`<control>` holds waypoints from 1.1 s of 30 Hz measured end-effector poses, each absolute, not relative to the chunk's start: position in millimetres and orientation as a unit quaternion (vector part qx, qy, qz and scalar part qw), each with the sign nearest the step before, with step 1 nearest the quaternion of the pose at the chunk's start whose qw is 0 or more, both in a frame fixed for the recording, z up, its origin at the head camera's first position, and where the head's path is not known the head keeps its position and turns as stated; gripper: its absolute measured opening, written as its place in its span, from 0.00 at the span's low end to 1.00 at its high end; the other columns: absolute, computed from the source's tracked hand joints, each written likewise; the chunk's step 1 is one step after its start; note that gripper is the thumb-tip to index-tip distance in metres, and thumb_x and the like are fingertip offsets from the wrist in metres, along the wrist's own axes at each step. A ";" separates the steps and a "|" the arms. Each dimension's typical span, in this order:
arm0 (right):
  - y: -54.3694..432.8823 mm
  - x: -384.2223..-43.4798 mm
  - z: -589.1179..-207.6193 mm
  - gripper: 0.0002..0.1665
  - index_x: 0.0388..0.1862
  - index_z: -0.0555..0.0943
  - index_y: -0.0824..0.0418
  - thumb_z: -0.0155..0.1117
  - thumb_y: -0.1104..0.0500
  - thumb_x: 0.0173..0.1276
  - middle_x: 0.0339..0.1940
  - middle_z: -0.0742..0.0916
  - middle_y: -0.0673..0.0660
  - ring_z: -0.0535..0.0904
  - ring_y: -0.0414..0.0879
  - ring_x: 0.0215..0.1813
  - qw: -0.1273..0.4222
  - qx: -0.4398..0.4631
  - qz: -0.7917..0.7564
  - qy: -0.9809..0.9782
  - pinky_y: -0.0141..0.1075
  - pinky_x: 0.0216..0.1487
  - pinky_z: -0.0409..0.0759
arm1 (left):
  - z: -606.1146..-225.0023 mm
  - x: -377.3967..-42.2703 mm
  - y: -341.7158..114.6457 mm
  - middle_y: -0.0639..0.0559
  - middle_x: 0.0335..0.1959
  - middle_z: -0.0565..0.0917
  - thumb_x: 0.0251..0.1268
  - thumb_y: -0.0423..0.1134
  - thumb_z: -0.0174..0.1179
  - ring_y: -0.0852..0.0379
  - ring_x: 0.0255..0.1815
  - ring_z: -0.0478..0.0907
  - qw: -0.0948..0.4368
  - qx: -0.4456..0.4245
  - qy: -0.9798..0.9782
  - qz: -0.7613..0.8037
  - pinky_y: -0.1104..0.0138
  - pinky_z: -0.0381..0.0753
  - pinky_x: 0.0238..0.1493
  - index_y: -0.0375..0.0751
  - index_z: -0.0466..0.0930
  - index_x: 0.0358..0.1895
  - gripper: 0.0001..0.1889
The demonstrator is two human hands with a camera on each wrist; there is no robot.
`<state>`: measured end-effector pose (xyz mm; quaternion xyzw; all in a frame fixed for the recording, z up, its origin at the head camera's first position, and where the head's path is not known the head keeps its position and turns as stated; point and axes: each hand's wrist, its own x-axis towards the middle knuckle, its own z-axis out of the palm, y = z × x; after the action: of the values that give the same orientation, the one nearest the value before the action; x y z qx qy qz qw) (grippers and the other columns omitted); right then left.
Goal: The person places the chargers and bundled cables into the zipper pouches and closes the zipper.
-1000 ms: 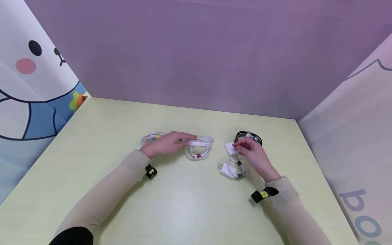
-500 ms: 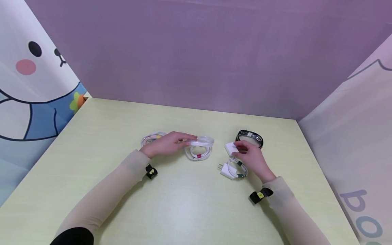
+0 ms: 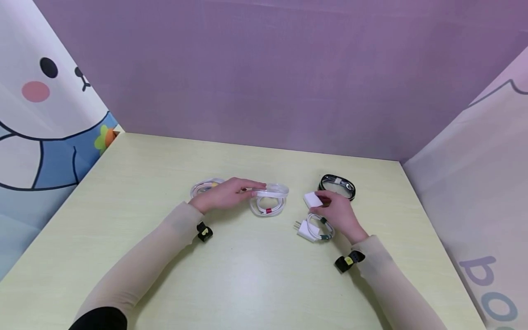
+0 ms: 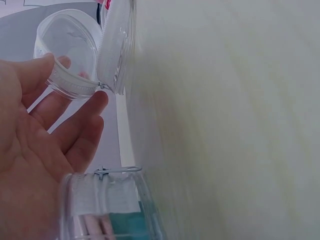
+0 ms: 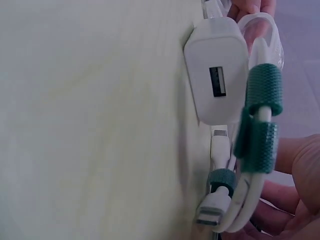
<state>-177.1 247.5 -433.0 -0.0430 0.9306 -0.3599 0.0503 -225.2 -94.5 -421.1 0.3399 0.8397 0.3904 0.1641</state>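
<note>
Right fingers (image 3: 329,195) around white charger (image 3: 312,200), "o" (image 3: 484,305) on backdrop (image 3: 458,192)

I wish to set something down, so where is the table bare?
A wide bare table area lies between the two sleeves, nearer than the white chargers. Another strip runs along the purple backdrop, behind the black cable. Crowded: near the right hand, among chargers and cable; near the left hand, with clear cases either side.

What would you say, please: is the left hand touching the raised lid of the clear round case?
Touching. In the left wrist view, the thumb of the left hand lies against the rim of the raised lid, no gap showing.
</note>
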 end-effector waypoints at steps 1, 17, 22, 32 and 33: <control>247.7 -176.9 -433.3 0.34 0.65 0.76 0.66 0.76 0.61 0.61 0.57 0.84 0.63 0.82 0.57 0.54 0.051 -0.042 -0.365 0.929 0.48 0.54 0.80 | -421.4 -225.2 -94.7 0.56 0.69 0.74 0.78 0.43 0.53 0.54 0.71 0.67 0.164 0.339 0.840 0.390 0.57 0.65 0.70 0.46 0.74 0.69 0.21; 245.8 -170.5 -427.6 0.26 0.61 0.80 0.64 0.70 0.67 0.63 0.60 0.82 0.63 0.80 0.56 0.59 0.036 -0.069 -0.462 0.883 0.42 0.56 0.80 | -424.3 -225.9 -94.6 0.57 0.67 0.75 0.77 0.42 0.54 0.55 0.70 0.68 0.158 0.329 0.842 0.397 0.57 0.66 0.69 0.49 0.76 0.68 0.20; 235.7 -167.3 -420.6 0.25 0.60 0.81 0.65 0.70 0.69 0.63 0.60 0.82 0.63 0.80 0.57 0.59 0.035 -0.098 -0.484 0.869 0.37 0.54 0.81 | -423.8 -227.2 -93.9 0.57 0.66 0.76 0.77 0.42 0.54 0.56 0.69 0.69 0.151 0.322 0.847 0.395 0.58 0.66 0.69 0.49 0.77 0.67 0.19; 206.1 -167.8 -420.1 0.21 0.54 0.85 0.64 0.72 0.69 0.60 0.58 0.84 0.60 0.82 0.56 0.57 0.054 -0.129 -0.488 0.861 0.35 0.52 0.82 | -424.6 -229.2 -94.4 0.55 0.62 0.80 0.78 0.41 0.52 0.56 0.66 0.72 0.142 0.321 0.849 0.395 0.57 0.69 0.67 0.48 0.77 0.67 0.19; 203.4 -167.9 -420.5 0.20 0.53 0.85 0.64 0.72 0.69 0.60 0.57 0.84 0.60 0.82 0.56 0.57 0.053 -0.139 -0.484 0.862 0.35 0.52 0.81 | -424.7 -229.3 -94.4 0.55 0.62 0.79 0.78 0.41 0.52 0.55 0.66 0.72 0.143 0.320 0.849 0.395 0.56 0.69 0.67 0.49 0.77 0.67 0.19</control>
<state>-167.9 203.4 -420.5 -0.1394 0.8622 -0.4842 0.0527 -229.3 -94.4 -424.7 0.3199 0.8491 0.3951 0.1432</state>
